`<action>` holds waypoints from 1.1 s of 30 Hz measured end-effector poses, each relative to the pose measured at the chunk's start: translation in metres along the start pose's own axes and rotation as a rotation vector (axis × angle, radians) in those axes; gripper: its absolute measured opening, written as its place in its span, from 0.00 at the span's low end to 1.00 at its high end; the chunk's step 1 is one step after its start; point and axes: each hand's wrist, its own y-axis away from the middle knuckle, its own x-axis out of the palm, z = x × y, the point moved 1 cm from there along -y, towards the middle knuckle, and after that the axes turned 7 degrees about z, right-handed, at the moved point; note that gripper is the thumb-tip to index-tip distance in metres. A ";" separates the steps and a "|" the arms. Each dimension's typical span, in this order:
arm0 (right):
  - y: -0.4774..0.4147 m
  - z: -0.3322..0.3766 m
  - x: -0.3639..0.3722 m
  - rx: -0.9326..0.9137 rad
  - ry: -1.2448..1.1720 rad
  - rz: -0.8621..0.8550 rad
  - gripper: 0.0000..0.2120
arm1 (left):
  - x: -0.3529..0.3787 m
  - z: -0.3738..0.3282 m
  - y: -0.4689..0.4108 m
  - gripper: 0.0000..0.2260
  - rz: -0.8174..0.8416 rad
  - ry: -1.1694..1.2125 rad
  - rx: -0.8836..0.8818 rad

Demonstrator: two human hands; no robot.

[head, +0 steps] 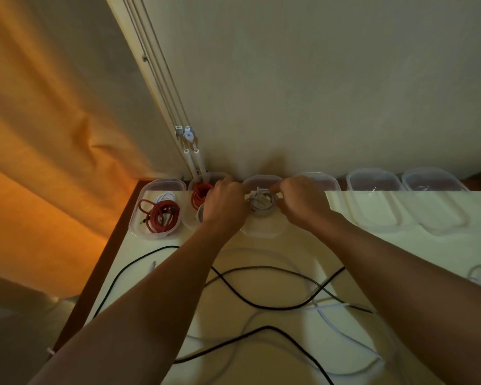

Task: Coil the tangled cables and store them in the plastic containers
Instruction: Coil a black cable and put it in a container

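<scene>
You're at the stow step: left hand (226,202) & right hand (299,200) both curled around a white/grey coil (261,202), pressing it down into the third container (263,232) from the left, coil sitting between your fingertips. Next, I'd say let go w/o it springing open, then go for the black cable (250,301) and white cable (333,323) loose on the table (303,245) near you, under your forearms

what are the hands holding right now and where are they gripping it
Both hands, left and right, hold a coiled white cable by its opposite sides, over a clear container.
</scene>
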 end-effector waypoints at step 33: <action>0.278 0.050 0.018 0.096 -0.483 -0.036 0.17 | -0.001 -0.027 0.251 0.04 -0.083 0.158 0.159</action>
